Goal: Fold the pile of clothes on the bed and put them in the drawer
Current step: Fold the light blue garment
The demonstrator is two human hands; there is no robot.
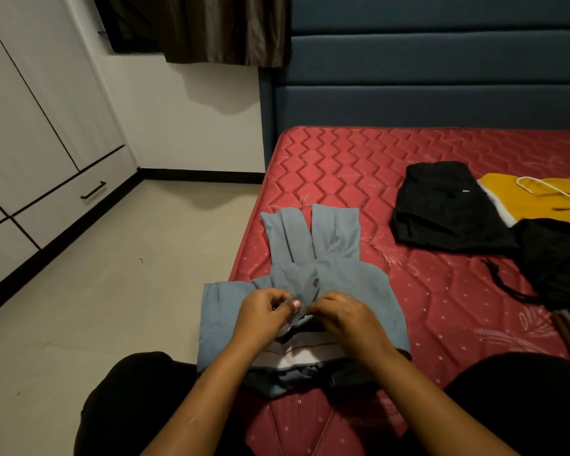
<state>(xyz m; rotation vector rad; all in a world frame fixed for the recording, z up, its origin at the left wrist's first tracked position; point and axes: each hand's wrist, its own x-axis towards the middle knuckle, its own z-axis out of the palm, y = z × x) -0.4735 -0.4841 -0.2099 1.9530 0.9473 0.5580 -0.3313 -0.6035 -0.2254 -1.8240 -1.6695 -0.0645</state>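
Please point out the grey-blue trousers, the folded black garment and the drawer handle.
grey-blue trousers (334,225): head view, on one leg.
folded black garment (441,209): head view, on its middle.
drawer handle (93,190): head view, middle of bar.

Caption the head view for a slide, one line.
Left hand and right hand pinch the waistband of grey-blue trousers on a red mattress; black clothes and a yellow garment lie alongside.

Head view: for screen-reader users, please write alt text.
A left hand and right hand pinch the waistband of grey-blue trousers lying on a red mattress. Black clothes and a yellow garment lie further right; a white drawer stands at left.
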